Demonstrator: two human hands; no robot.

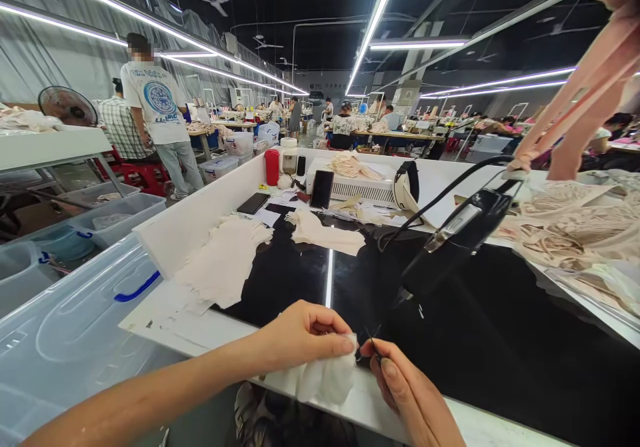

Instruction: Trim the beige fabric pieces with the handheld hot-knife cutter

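A small white piece of fabric [325,377] is pinched at its upper corner between thumb and forefinger of the left hand [300,334], at the near edge of the table [200,330], while thin dark snips [373,340] are gripped by the closed fingers of the right hand [405,387], just beside that corner. The piece looks light, soft and limp, so it is best held near its edge. Further in, stacks of cut cream pieces [220,267] are laid along the left edge.
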